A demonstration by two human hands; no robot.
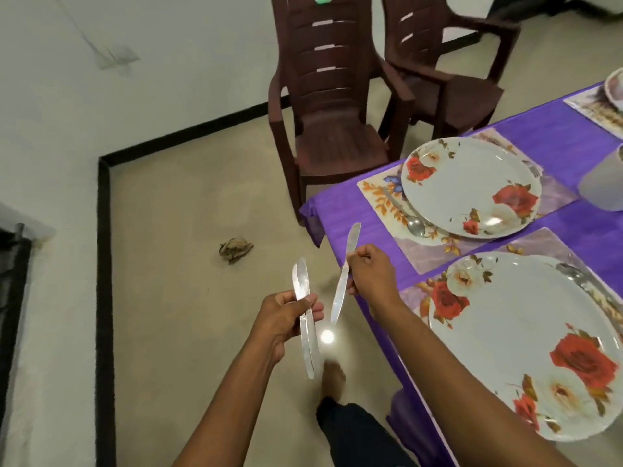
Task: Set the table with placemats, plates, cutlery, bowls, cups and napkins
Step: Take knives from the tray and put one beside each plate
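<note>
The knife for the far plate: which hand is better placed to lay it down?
Probably the right hand: it holds a single knife beside the table edge, near the far plate. The left hand is over the floor.

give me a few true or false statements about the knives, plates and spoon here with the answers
1. The right hand holds a single knife. True.
2. The left hand is empty. False: it grips knives, at least two stacked together.
3. A spoon lies on the placemat beside the far plate. True.
4. The near plate is plain white. False: it carries red and white roses.
5. The knives are already laid on the purple tablecloth. False: all are held in the air over the floor.
</note>
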